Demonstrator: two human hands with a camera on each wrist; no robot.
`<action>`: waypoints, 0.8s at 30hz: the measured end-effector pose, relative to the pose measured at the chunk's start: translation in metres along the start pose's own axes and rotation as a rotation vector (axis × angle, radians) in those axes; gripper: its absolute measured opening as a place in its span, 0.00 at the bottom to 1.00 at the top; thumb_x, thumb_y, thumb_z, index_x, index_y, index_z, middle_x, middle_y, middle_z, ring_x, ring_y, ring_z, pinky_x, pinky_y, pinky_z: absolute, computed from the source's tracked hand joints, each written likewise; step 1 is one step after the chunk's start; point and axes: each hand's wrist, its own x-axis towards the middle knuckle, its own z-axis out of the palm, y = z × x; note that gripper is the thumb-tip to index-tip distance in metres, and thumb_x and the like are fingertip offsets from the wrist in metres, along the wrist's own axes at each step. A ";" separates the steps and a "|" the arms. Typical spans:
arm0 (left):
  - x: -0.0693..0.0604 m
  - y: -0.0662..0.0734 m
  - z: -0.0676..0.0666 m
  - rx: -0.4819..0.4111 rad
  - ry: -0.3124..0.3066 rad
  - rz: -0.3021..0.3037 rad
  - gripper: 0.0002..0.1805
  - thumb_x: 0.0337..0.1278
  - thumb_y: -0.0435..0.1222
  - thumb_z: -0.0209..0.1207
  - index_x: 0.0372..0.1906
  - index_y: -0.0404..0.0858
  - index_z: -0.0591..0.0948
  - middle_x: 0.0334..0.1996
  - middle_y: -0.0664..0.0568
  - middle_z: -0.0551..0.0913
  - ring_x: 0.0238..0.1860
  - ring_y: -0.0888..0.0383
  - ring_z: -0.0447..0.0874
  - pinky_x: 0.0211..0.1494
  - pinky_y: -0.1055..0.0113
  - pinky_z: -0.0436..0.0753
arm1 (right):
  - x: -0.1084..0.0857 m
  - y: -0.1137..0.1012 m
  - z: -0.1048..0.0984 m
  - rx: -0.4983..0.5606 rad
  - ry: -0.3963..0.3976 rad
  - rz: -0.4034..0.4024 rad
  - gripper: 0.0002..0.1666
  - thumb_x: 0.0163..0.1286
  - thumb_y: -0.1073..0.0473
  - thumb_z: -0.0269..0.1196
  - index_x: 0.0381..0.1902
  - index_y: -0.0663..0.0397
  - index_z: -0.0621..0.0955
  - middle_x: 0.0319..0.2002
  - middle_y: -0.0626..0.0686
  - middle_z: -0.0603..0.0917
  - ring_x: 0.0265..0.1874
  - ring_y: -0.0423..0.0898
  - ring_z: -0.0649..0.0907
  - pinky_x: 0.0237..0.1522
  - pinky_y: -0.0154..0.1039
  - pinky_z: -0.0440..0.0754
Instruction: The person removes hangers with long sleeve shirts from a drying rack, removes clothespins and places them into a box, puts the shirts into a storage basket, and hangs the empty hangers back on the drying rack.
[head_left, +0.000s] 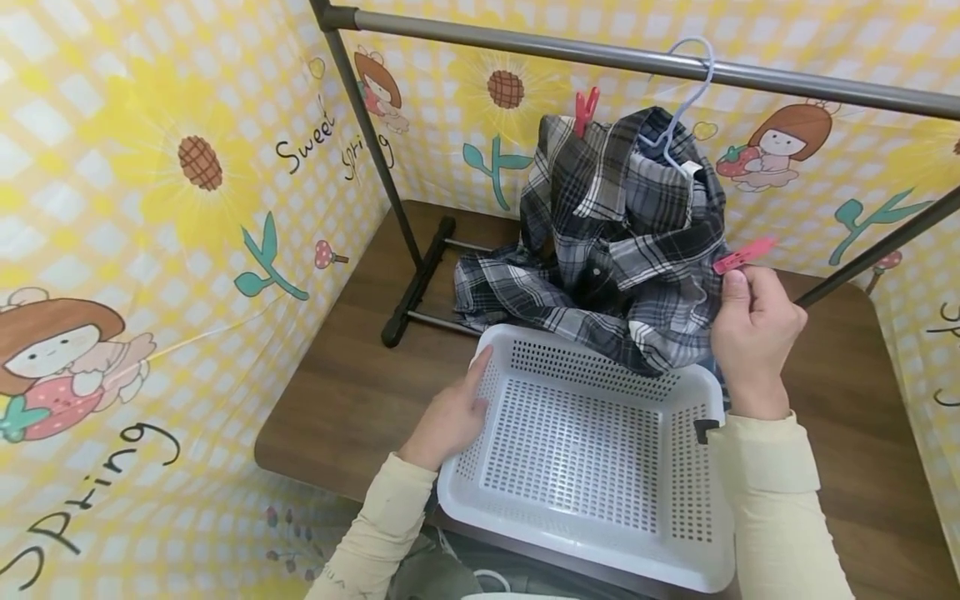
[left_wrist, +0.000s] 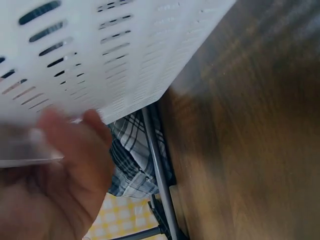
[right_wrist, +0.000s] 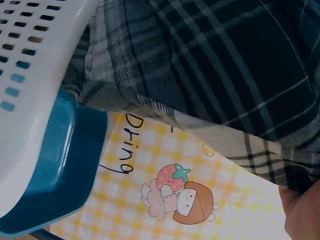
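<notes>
A dark plaid shirt (head_left: 600,196) hangs from a pale blue hanger (head_left: 686,104); its lower folds rest against the back of a white perforated basket (head_left: 577,533). My right hand (head_left: 757,333) is at the shirt's right side, pinching a pink clothespin (head_left: 742,255) between thumb and index finger. In the right wrist view, only part of that hand (right_wrist: 304,212) shows, beside the plaid cloth (right_wrist: 210,70). A red clothespin (head_left: 585,112) clips the shirt's left shoulder. My left hand (head_left: 453,417) grips the basket's left side; the left wrist view of its fingertips is blurred.
A metal rack (head_left: 480,35) carries the hanger on its top bar; its left foot (head_left: 420,287) stands on the brown wooden table (head_left: 330,417). Below the basket's right side is a blue basin (right_wrist: 75,155). Yellow checked cloth (head_left: 247,50) encloses the table.
</notes>
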 end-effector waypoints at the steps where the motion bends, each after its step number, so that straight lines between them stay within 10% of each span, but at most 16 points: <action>1: 0.001 0.001 0.000 0.004 0.004 0.000 0.44 0.73 0.32 0.51 0.82 0.60 0.43 0.42 0.37 0.82 0.24 0.54 0.79 0.31 0.56 0.80 | 0.002 -0.001 0.000 0.006 0.015 0.003 0.15 0.71 0.65 0.62 0.26 0.72 0.78 0.22 0.62 0.77 0.23 0.24 0.65 0.29 0.26 0.58; 6: 0.001 0.003 0.000 -0.031 0.004 -0.021 0.43 0.73 0.33 0.50 0.82 0.61 0.44 0.15 0.49 0.72 0.12 0.57 0.73 0.18 0.60 0.74 | 0.013 -0.010 -0.005 0.060 0.081 0.013 0.16 0.71 0.64 0.61 0.26 0.74 0.78 0.24 0.54 0.79 0.26 0.26 0.69 0.33 0.24 0.61; 11: -0.001 0.003 0.002 -0.091 0.004 -0.040 0.42 0.73 0.33 0.50 0.81 0.64 0.46 0.13 0.50 0.71 0.11 0.57 0.73 0.17 0.60 0.75 | 0.018 -0.015 -0.013 0.120 0.092 0.009 0.18 0.70 0.65 0.62 0.23 0.76 0.76 0.27 0.35 0.76 0.25 0.29 0.70 0.33 0.25 0.62; 24: 0.000 0.003 0.001 -0.119 0.001 -0.055 0.42 0.74 0.34 0.51 0.81 0.66 0.46 0.12 0.51 0.71 0.09 0.57 0.70 0.16 0.60 0.72 | 0.019 -0.018 -0.029 0.241 0.073 -0.022 0.22 0.70 0.64 0.63 0.22 0.79 0.75 0.24 0.40 0.78 0.23 0.29 0.69 0.31 0.24 0.61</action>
